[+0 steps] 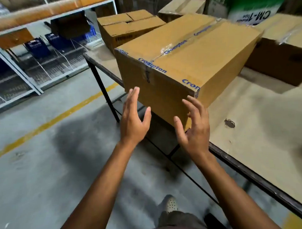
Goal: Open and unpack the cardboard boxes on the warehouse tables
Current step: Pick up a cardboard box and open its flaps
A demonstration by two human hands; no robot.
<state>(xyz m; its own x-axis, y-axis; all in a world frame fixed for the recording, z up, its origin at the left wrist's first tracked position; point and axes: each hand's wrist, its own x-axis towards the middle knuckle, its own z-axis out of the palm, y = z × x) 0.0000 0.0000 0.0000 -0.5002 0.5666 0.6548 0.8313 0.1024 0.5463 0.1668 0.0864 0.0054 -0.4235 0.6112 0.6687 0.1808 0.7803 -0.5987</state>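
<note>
Head view, near to far. A pale perforated shoe (170,204) stands on the grey concrete floor (46,169). Left hand (134,120): grip released, fingers straight, just left of the near face of the brown cardboard box sealed with blue-printed "Crompton" tape (196,61). Right hand (194,130): grip released, fingers spread and loosely bent before that face's lower right corner; contact cannot be told. The taped box sits at the left edge of the worn, metal-framed wooden table (258,127). Beyond it on the left lies a brown cardboard box with untaped flaps (130,24); on the right, another brown cardboard box (281,46). On the far left, blue plastic crates (36,47) stand on wire shelving.
</note>
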